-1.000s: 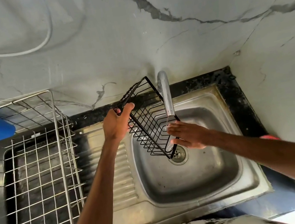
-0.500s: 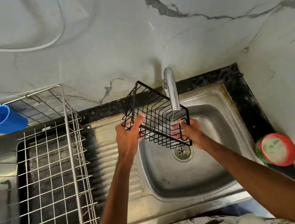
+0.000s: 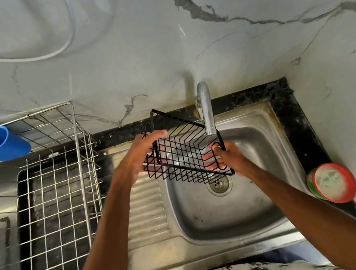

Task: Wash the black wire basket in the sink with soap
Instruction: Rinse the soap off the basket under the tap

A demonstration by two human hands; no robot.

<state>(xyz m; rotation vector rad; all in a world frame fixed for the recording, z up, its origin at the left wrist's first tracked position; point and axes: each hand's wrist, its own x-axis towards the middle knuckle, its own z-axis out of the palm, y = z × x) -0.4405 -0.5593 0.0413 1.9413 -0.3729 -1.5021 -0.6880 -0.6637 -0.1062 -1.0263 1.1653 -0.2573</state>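
As it hangs tilted under the tap [image 3: 206, 111], the black wire basket [image 3: 182, 150] lies between the fingers [image 3: 159, 134]. The left hand [image 3: 143, 157] grips its left end, the right hand [image 3: 232, 161] its right end.

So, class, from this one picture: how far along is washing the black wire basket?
Done: the basket is over the sink. In hand: the left hand and right hand hold it under the tap; running water cannot be told. Left: soaping, as no suds show and the red-rimmed tub, probably soap, sits untouched, then rinsing.
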